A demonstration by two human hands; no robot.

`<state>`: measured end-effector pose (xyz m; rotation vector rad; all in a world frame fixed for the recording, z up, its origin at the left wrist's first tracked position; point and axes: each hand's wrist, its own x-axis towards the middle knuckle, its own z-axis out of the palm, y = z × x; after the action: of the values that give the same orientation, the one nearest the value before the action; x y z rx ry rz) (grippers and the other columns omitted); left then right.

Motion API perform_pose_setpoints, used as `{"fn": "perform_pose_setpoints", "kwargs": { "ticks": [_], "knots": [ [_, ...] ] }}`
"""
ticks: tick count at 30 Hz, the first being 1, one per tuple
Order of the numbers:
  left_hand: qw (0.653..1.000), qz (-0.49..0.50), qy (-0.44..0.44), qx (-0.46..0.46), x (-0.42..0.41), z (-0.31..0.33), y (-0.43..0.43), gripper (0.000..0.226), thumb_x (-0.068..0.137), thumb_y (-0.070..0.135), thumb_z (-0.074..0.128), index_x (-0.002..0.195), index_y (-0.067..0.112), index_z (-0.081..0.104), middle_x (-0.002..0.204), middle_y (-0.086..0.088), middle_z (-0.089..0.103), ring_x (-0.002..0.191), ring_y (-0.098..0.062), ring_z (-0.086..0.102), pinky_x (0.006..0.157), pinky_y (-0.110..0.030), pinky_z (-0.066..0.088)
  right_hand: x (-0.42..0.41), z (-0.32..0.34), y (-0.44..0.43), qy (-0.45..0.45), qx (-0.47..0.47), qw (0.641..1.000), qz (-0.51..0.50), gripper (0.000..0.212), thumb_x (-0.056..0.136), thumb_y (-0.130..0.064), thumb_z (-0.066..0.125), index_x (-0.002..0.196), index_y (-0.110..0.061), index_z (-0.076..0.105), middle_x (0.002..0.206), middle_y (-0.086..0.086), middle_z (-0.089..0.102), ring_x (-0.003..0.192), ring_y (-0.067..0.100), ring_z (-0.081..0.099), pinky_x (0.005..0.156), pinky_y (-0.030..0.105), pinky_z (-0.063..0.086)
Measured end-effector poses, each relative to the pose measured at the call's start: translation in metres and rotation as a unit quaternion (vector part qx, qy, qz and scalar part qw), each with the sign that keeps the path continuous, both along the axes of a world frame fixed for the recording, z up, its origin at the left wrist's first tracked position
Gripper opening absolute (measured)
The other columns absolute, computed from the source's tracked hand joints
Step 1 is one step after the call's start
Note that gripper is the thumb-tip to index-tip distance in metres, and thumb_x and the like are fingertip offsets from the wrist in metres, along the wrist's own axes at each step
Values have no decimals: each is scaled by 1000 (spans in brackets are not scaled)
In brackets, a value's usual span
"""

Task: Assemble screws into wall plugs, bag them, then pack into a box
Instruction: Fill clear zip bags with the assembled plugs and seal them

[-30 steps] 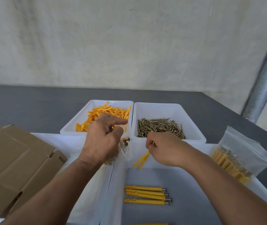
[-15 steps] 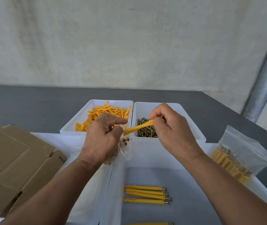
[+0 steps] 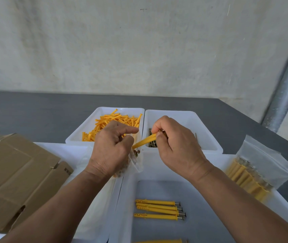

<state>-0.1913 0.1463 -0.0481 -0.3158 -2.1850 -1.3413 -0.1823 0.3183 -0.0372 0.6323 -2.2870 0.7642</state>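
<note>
My left hand (image 3: 110, 149) grips a small clear plastic bag (image 3: 133, 160) with assembled plugs and screw heads showing inside. My right hand (image 3: 176, 146) pinches a yellow wall plug (image 3: 144, 141) by its screw end, and the plug's tip points into the bag's mouth beside my left fingers. Behind the hands a white bin of loose yellow plugs (image 3: 112, 120) stands next to a white bin of screws (image 3: 152, 143). Three assembled plugs with screws (image 3: 157, 208) lie in the near white tray (image 3: 209, 199).
Flattened cardboard boxes (image 3: 15, 178) lie at the left. A filled clear bag of plugs (image 3: 255, 172) rests on the tray's right rim. A metal pole (image 3: 286, 85) rises at the right, past the dark table's edge (image 3: 262, 127).
My right hand rose from the tray's rim with a yellow plug and brought it to the bag's mouth. The left hand has stayed in place holding the bag.
</note>
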Motion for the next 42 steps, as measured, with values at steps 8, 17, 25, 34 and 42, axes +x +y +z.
{"fn": "perform_pose_setpoints", "kwargs": {
  "ticks": [8, 17, 25, 34, 42],
  "knots": [
    [1000, 1, 12, -23, 2, 2, 1, 41, 69, 20, 48, 97, 19, 78, 93, 7, 63, 79, -4, 59, 71, -16, 45, 5, -7, -17, -19, 44, 998, 44, 12, 97, -16, 51, 109, -15, 53, 82, -8, 51, 65, 14, 45, 60, 29, 34],
    [999, -8, 1, 32, 4, 5, 1, 34, 68, 18, 49, 90, 26, 74, 94, 10, 62, 76, -11, 58, 67, -17, 45, 1, -7, -15, -20, -31, 999, 32, 8, 93, -20, 61, 96, -18, 54, 67, -18, 48, 52, 3, 43, 53, 20, 32],
    [999, -27, 10, 36, 7, 6, 3, 36, 69, 15, 48, 90, 21, 75, 95, 5, 64, 81, -14, 61, 70, -30, 51, 5, -10, -23, -70, 8, 995, 78, 20, 92, -25, 64, 109, -19, 71, 96, -1, 69, 83, 17, 64, 77, 37, 51],
    [996, -31, -10, 81, 1, 1, 0, 34, 70, 17, 50, 91, 23, 76, 92, 10, 62, 71, -13, 58, 62, -28, 40, 10, 2, -17, -161, -53, 978, 123, 34, 93, -25, 41, 115, -20, 67, 107, -7, 52, 82, 3, 55, 80, 20, 43],
    [995, -27, -17, 92, -1, -1, 0, 34, 68, 19, 51, 90, 27, 75, 91, 15, 62, 56, -13, 52, 58, -29, 40, 9, 6, -1, -210, -70, 968, 119, 18, 87, -1, 59, 88, -19, 63, 67, -8, 56, 63, 18, 56, 67, 38, 54]
  ]
}}
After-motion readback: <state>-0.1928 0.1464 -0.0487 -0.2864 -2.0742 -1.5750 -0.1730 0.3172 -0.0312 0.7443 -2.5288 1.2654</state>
